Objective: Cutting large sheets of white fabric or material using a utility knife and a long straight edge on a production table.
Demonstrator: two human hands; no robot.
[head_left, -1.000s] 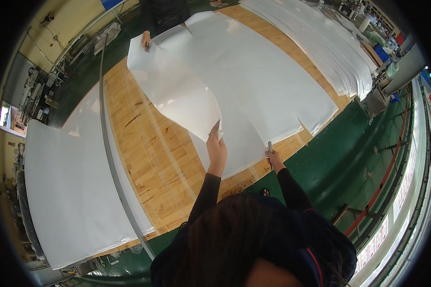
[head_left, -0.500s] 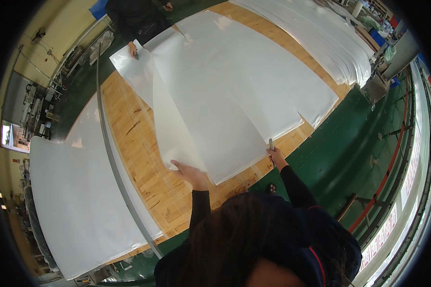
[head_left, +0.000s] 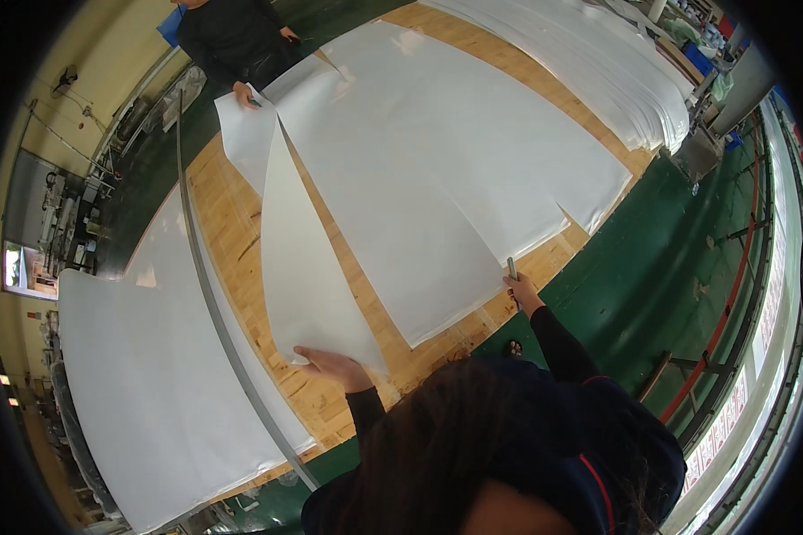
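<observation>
My left hand (head_left: 335, 366) grips the near end of a white sheet strip (head_left: 308, 267), its fingers curled at the corner. The strip is folded back and tapers toward the far side. Bare wood shows between it and the large white sheet (head_left: 410, 187). My right hand (head_left: 525, 290) is closed round a slim grey knife-like tool (head_left: 513, 272) at the large sheet's near edge. Beyond the table, a co-worker's hand (head_left: 244, 95) holds the far end of a white piece and a small dark object.
The wooden table (head_left: 232, 232) lies beneath the sheets. A long metal bar (head_left: 219, 316) crosses its left part, over another white sheet (head_left: 152, 383). A stack of white sheets (head_left: 589, 67) lies at the far right. Green floor (head_left: 633, 267) borders the table.
My left hand has drawn the strip left and toward me, widening the gap of bare wood beside the large sheet. My right hand has shifted slightly right, still holding the tool.
</observation>
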